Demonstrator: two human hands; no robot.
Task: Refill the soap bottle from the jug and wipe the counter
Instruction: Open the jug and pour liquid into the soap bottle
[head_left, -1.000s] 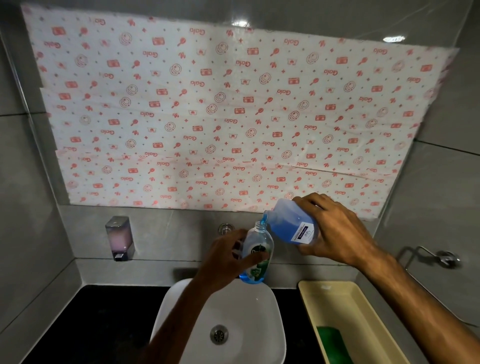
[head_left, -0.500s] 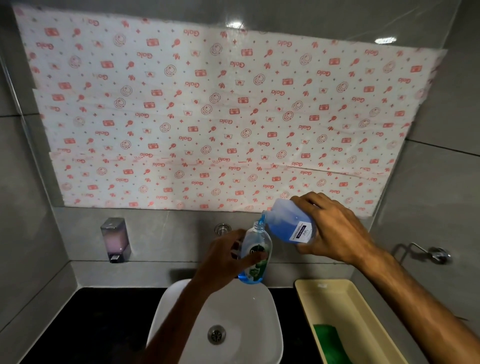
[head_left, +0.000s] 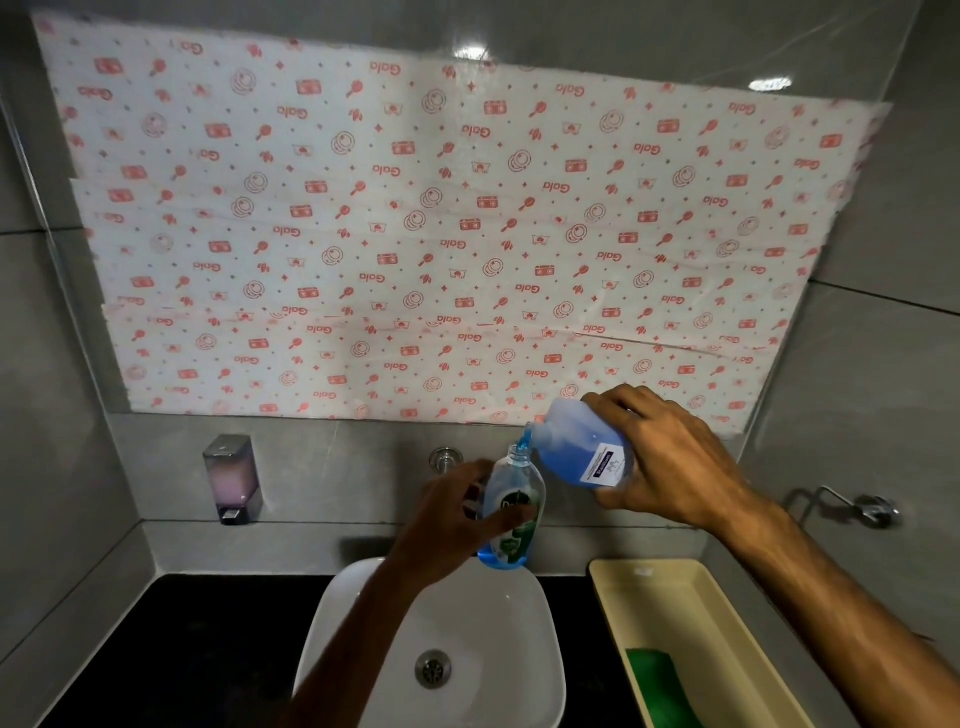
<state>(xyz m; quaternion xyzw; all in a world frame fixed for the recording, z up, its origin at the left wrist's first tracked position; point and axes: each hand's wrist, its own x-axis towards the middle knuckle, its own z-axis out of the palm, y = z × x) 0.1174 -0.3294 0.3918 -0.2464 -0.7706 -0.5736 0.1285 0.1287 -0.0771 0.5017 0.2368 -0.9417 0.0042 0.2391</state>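
Both hands grip: left hand (head_left: 447, 519) wraps the soap bottle (head_left: 511, 512), right hand (head_left: 670, 462) clasps the tilted jug (head_left: 582, 449).
Blue liquid streams from the jug's spout into the bottle's neck, above the white sink (head_left: 519, 613).

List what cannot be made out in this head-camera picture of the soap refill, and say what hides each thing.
- Bottle fill level: left hand and label cover much of it.
- Jug label text: too small to read.
- Green cloth in the tray: cut off by the bottom edge.
- Tap: mostly behind the left hand.
- Counter: dark, so any spills cannot be seen.
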